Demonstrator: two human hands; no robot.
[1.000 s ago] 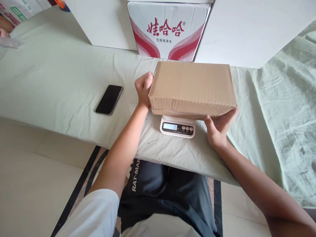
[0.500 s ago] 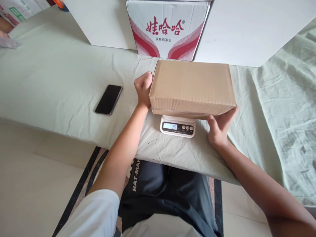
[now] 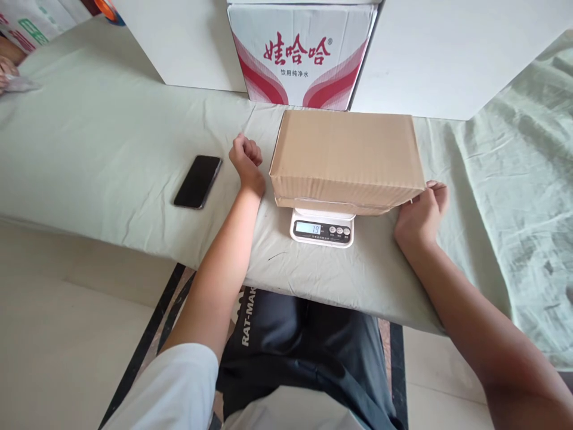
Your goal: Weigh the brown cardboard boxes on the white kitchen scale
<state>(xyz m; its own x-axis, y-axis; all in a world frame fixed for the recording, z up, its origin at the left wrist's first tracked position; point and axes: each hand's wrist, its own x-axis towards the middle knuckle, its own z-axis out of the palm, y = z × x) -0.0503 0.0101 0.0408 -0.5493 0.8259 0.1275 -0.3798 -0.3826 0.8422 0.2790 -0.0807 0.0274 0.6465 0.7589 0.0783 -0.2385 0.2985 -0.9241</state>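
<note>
A closed brown cardboard box (image 3: 344, 149) rests on a small white digital kitchen scale (image 3: 322, 237), hiding most of its platform. The lit display seems to read 79. To the left of the box, my left hand (image 3: 247, 158) is curled into a loose fist, apart from the cardboard and holding nothing. My right hand (image 3: 423, 212) is beside the box's near right corner, its fingers curled inward. Whether its fingertips still brush the corner, I cannot tell.
A black smartphone (image 3: 197, 181) lies left of my left hand on the pale green cloth (image 3: 111, 149). Behind the box stands a white and red water carton (image 3: 299, 65) between white panels. At the far left, another person's hand (image 3: 6, 71) is near some clear plastic.
My left hand has moved left off the box's side. My right hand has shifted right from under the near right corner. The scale's reading has risen from about 35 to 79.
</note>
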